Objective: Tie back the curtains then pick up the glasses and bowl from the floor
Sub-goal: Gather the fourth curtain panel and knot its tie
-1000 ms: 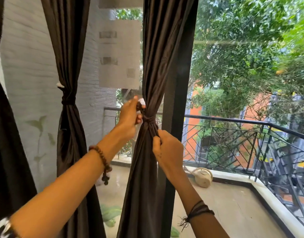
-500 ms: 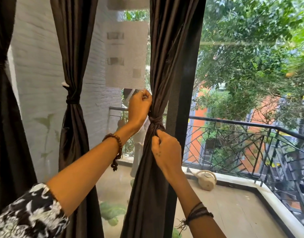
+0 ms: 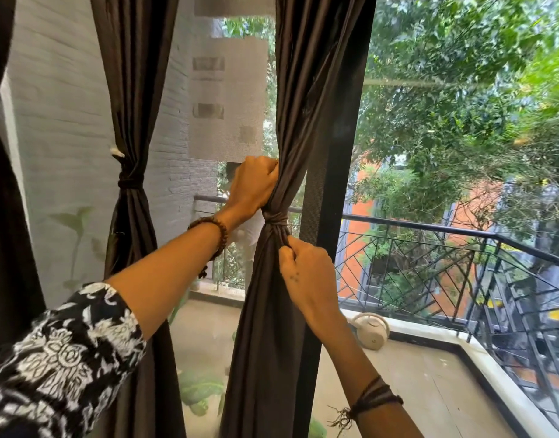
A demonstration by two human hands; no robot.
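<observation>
Head view, as I log it: dark brown curtain [image 3: 290, 121], gathered, hanging against the black window frame [image 3: 341, 153]. Tie-back knot [image 3: 274, 219] sits between my two hands. Left hand [image 3: 251, 191] clamped on the fabric just above the knot. Right hand [image 3: 306, 273] pinches the folds just below it. Second curtain [image 3: 131, 216], left of my left hand, already tied. White watering can [image 3: 373, 331] on the balcony floor, below my right hand.

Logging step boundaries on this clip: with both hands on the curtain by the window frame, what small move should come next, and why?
Probably let go with both hands: the tie band already cinches the curtain, with the left hand gripping above and the right hand below.
</observation>
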